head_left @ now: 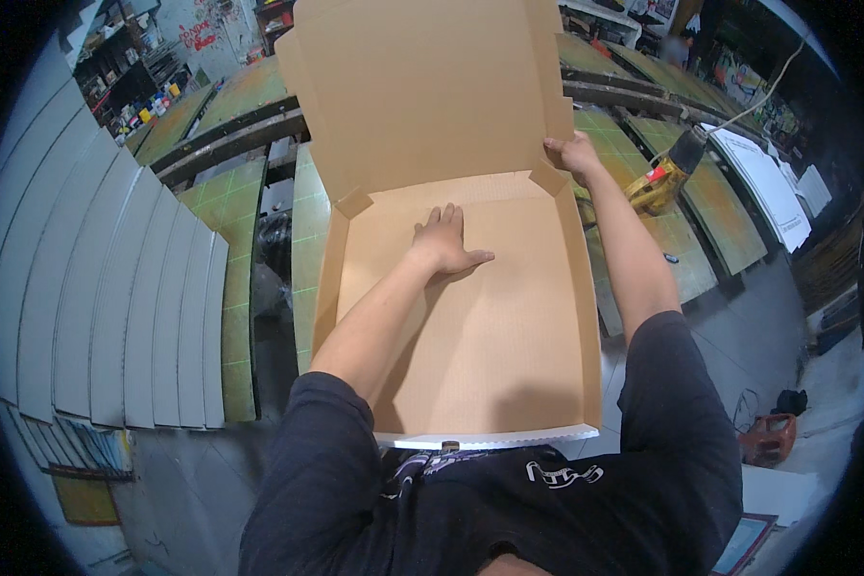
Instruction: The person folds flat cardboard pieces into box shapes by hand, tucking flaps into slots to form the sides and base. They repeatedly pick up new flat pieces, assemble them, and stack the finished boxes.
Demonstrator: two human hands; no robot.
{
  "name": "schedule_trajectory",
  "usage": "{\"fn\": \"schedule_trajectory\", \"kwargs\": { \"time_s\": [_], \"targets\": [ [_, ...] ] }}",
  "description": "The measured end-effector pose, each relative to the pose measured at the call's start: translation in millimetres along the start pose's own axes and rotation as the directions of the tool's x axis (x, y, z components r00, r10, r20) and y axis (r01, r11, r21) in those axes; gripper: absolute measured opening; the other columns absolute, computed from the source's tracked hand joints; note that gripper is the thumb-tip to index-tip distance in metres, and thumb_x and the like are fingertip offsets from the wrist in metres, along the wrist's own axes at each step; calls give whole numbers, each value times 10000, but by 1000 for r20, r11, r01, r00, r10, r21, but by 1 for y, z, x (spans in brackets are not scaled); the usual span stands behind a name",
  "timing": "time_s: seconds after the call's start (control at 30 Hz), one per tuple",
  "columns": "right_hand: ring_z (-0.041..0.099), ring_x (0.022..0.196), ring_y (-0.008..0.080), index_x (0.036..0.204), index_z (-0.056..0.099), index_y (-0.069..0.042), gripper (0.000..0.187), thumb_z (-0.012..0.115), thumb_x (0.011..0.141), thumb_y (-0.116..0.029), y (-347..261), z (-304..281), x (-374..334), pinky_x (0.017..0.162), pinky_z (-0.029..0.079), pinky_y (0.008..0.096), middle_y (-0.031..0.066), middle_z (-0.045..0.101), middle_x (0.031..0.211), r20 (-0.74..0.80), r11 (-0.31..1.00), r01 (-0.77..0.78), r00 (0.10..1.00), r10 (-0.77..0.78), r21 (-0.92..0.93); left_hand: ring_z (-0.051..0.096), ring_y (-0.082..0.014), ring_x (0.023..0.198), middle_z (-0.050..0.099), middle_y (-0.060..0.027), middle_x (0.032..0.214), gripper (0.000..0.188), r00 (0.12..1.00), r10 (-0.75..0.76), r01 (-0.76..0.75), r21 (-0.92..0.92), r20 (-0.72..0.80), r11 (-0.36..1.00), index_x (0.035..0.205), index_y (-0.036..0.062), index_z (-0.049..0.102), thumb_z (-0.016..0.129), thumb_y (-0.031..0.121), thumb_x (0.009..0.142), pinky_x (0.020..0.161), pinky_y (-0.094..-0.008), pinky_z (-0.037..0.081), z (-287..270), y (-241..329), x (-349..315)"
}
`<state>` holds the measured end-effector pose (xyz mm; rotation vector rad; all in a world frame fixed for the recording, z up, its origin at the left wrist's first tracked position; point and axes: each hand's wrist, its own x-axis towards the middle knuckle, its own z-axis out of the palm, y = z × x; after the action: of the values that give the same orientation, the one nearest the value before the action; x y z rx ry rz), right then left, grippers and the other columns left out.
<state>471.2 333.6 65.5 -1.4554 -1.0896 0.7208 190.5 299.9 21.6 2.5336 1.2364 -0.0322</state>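
The open box [509,336] sits mid-frame, its lid [432,96] cut off by the top edge. The left hand [442,245] lies flat inside, fingers slightly apart and pointing up the frame, thumb out rightward. Right of upper centre, the right hand [576,156] meets the lid's edge, thumb showing, other fingers hard to make out; whether it grips, I cannot tell

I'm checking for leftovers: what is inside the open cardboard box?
Inside the cardboard box, only the left hand and arm show over the plain brown bottom; whatever they cover can't be seen.
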Motion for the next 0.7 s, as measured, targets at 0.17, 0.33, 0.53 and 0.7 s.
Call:
{"fn": "schedule_trajectory", "kwargs": {
  "time_s": [0.17,0.33,0.53,0.7],
  "targets": [
    [606,753,162,950,617,-12,165,636,808,-93,23,-21,-5,666,480,285,65,648,872,57,997,-68,996,70,-36,122,-335,1358,156,-166,1464,1062,995,-37,36,10,97,999,1390,-27,145,570,660,701,1058,-529,211,18,4,15],
    [592,896,168,1056,578,-10,297,658,812,-158,28,-22,-40,765,465,297,86,630,1005,8,997,-49,999,50,-55,111,-335,1359,161,-161,1464,1035,999,-36,36,25,31,999,1379,-32,183,583,642,703,1042,-557,222,32,-3,15],
    [586,953,170,1099,566,0,346,665,811,-164,33,-25,-32,844,442,296,84,620,1078,-79,994,-38,996,30,-102,479,-315,1153,502,-190,1240,723,941,-116,0,-343,-319,939,1273,8,384,671,401,739,941,-389,397,-14,-52,17],
    [589,923,191,1046,606,22,405,692,784,-275,40,-27,-28,809,448,296,104,633,1037,44,997,69,997,-67,-35,401,-307,1142,443,-170,1184,816,113,-685,-137,-694,-720,707,1208,-25,384,778,414,644,994,-437,284,-76,-203,-3]
  ]
}}
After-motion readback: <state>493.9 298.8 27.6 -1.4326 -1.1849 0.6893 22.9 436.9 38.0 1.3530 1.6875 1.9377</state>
